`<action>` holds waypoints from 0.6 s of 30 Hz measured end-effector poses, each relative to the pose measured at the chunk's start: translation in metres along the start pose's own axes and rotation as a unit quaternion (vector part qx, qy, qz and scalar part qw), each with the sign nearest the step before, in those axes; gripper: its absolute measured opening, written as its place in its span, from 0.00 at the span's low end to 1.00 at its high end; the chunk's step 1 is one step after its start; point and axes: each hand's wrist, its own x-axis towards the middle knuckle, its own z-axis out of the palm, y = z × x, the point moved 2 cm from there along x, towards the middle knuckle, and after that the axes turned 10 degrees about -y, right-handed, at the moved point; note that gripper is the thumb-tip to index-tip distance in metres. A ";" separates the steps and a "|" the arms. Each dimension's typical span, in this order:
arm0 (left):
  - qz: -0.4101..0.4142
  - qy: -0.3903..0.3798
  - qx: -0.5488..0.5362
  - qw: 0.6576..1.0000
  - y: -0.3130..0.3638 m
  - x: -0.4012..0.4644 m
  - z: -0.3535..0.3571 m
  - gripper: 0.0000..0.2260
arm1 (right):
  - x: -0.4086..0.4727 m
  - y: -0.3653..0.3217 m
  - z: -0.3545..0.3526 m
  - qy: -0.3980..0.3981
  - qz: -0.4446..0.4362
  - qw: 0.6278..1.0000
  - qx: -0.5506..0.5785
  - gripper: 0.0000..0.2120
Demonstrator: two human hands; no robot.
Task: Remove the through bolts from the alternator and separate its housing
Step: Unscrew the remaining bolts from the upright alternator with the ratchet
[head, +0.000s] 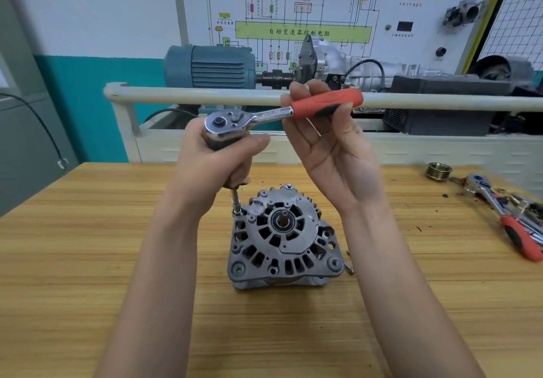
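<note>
Ratchet seated on a through bolt – alternator upright on the bench

Alternator (283,238) stands mid-table; extension (236,203) rises vertically from its upper-left bolt into the left hand (219,160), which grips it beneath the ratchet (258,117); right hand (320,131) – fingers curled around the red handle, which points rightward.

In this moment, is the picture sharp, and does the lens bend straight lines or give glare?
Head view: the alternator is sharp; the background motor is softer; the wide lens bows the rail and the table edge; glare shows on the ratchet head, with soft shadows.
</note>
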 end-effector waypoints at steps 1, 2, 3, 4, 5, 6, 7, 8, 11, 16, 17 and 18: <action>0.001 0.034 0.009 0.999 0.000 0.001 0.001 0.14 | 0.000 -0.001 0.001 -0.018 -0.002 1.000 -0.019 0.15; 0.001 0.076 0.012 0.997 0.000 0.002 0.003 0.13 | -0.001 -0.004 0.003 -0.040 -0.004 0.998 -0.051 0.15; -0.001 0.124 0.011 0.992 -0.001 0.003 0.005 0.13 | -0.002 -0.006 0.004 -0.065 -0.007 0.993 -0.096 0.16; -0.001 0.169 0.010 0.986 -0.003 0.005 0.008 0.12 | -0.003 -0.008 0.004 -0.091 -0.009 0.986 -0.140 0.16; 0.000 0.201 0.013 0.980 -0.003 0.005 0.011 0.13 | -0.005 -0.011 0.004 -0.114 -0.007 0.978 -0.172 0.16; 0.002 0.215 0.019 0.976 -0.004 0.006 0.013 0.13 | -0.006 -0.012 0.004 -0.128 -0.004 0.974 -0.187 0.16; 0.004 0.214 0.028 0.976 -0.004 0.006 0.015 0.13 | -0.006 -0.014 0.003 -0.133 -0.002 0.973 -0.187 0.16; 0.006 0.199 0.036 0.979 -0.004 0.005 0.015 0.14 | -0.006 -0.015 0.002 -0.128 -0.001 0.976 -0.178 0.16; 0.009 0.078 0.036 0.996 -0.003 0.002 0.006 0.14 | -0.003 -0.012 -0.002 -0.060 -0.004 0.993 -0.104 0.16; 0.008 -0.057 0.003 0.998 -0.004 0.000 0.000 0.15 | 0.000 -0.001 -0.004 0.017 -0.001 1.000 -0.022 0.15; 0.010 -0.048 -0.007 0.999 -0.003 0.000 0.001 0.14 | 0.000 -0.001 -0.003 0.014 -0.006 0.999 -0.030 0.15; 0.014 -0.029 -0.010 0.999 -0.002 0.001 0.003 0.14 | -0.001 -0.003 -0.002 0.004 -0.013 0.999 -0.045 0.14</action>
